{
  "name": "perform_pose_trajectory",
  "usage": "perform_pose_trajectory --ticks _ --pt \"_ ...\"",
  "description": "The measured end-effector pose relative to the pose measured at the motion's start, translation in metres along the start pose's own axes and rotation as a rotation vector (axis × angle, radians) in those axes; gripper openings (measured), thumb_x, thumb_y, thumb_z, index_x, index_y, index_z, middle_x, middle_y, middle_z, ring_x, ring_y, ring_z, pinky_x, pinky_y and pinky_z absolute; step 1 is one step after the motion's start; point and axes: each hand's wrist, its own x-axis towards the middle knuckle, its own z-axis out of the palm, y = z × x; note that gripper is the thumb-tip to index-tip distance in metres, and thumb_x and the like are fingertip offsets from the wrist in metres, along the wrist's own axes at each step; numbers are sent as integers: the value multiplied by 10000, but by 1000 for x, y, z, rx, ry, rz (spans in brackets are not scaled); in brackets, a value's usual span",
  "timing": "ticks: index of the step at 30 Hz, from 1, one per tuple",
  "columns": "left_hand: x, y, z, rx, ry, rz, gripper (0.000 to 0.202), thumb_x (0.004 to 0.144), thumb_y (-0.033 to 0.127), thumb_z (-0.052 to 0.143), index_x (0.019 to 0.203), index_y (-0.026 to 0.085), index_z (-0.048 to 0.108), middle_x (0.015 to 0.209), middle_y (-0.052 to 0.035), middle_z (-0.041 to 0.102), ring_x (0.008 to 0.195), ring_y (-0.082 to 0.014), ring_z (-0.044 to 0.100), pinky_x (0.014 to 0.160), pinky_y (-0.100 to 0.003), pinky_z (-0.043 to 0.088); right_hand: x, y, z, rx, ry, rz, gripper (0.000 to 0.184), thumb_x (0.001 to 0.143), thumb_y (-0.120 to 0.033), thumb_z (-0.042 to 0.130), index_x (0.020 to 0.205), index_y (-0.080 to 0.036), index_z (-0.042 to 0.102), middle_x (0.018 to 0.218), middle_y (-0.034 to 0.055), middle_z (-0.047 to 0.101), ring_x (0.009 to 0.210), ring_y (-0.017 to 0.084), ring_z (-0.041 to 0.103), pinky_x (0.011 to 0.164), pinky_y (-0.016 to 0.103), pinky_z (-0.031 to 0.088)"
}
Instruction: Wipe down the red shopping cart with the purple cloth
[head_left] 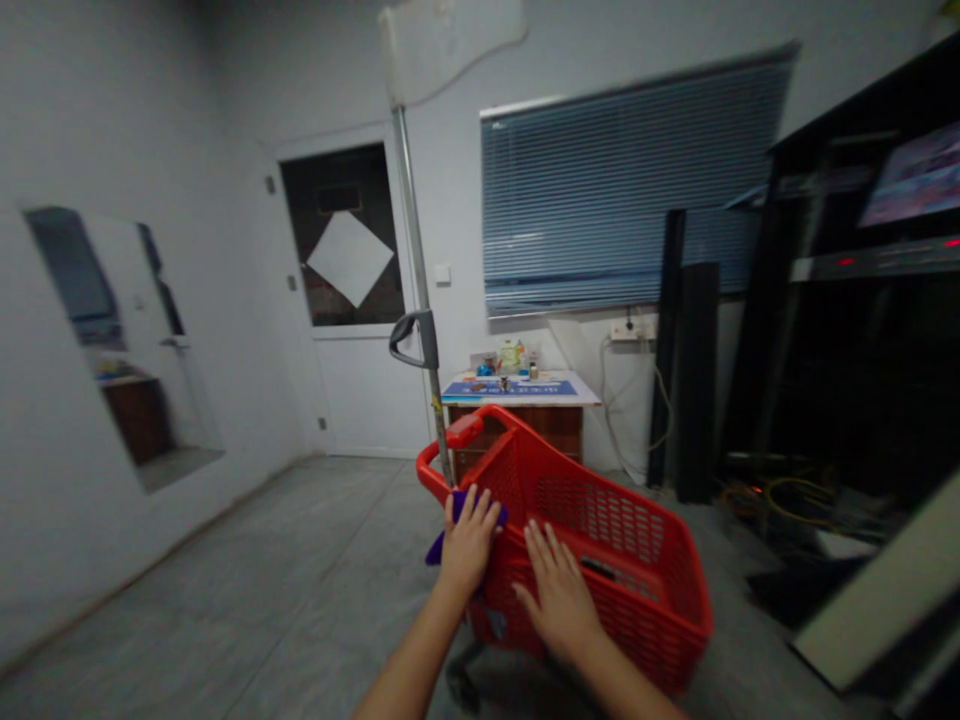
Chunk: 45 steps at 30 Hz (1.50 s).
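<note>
A red plastic shopping cart (pixel 622 510) with perforated sides stands in front of me. My left hand (pixel 470 545) lies over a purple cloth (pixel 435 549) at the cart's near rim, pressing it there with fingers bent over the edge. The cloth shows on both sides of the hand; the part under the palm is hidden. My right hand (pixel 559 590) is open, its fingers stretched out against the cart's near side, with nothing in it. A dark object (pixel 598 569) shows inside the basket, too dim to name.
A metal pole (pixel 414 220) with a grey handle rises behind the cart. Beyond stands a small table (pixel 581 390) bearing small items. A white door (pixel 367 390) and a blue blind (pixel 630 200) are at the back. Dark panels (pixel 697 380) and cables (pixel 802 500) lie right.
</note>
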Motion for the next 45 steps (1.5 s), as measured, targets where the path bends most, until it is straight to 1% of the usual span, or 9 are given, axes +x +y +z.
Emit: perform_pose_trajectory --ticks 5,10,17,21,23,28,34,40,45 --pt "-1 0 1 -2 -27 66 373 951 405 468 1317 356 521 1411 9 525 1385 -207 342 1176 -515 115 13 -11 3 47 -6 -30 754 923 -581 295 1512 -131 152 1573 19 30 1453 232 23 1184 421 101" --pt "1 -4 -5 38 9 -55 369 953 345 457 1312 321 539 1437 -27 493 1392 -256 328 1157 -558 132 13 -24 -1 73 -28 17 776 899 -575 361 1518 -164 137 1574 -1 31 1449 248 -32 1182 439 87" --pt "-3 -10 -7 24 -11 54 365 947 328 467 1304 352 539 1432 2 500 1403 -239 307 1160 -529 153 10 -27 -3 84 -36 39 784 887 -568 385 1522 -193 120 1575 0 9 1452 249 -22 1169 460 117" --pt "-2 -13 -7 46 7 -23 369 950 303 448 1306 323 544 1444 -30 485 1404 -259 302 1154 -556 141 10 -27 -2 73 -29 40 788 885 -557 400 1524 -198 109 1580 2 7 1453 246 -27 1169 451 115" --pt "-2 -10 -5 40 5 -30 368 948 320 456 1306 329 540 1448 -22 481 1410 -260 288 1153 -562 138 10 -25 -1 64 -25 41 796 885 -565 403 1524 -197 104 1581 5 -2 1453 245 -31 1169 449 114" --pt "-2 -2 -2 -3 -26 69 380 939 418 481 1312 363 523 1430 3 503 1409 -239 291 1162 -539 133 10 -14 4 44 -18 0 795 903 -617 338 1523 -184 93 1588 26 -2 1453 240 -44 1166 450 117" --pt "6 7 -9 -2 -8 -17 362 944 411 474 1289 331 551 1411 -22 524 1396 -251 314 1156 -544 146 12 5 12 13 37 -49 818 898 -643 328 1523 -189 59 1593 46 21 1454 246 -39 1160 467 117" --pt "12 17 -8 -41 -62 94 352 947 425 468 1283 354 545 1406 10 530 1399 -226 310 1159 -527 154 9 18 3 -6 38 -62 882 872 -697 334 1520 -155 78 1590 80 55 1454 261 -31 1159 469 110" --pt "11 24 0 -16 -9 -39 391 949 354 453 1335 330 511 1445 -19 485 1417 -235 270 1156 -541 141 9 23 -5 -8 9 -82 891 866 -703 341 1520 -156 83 1587 88 57 1454 272 -10 1152 478 137"
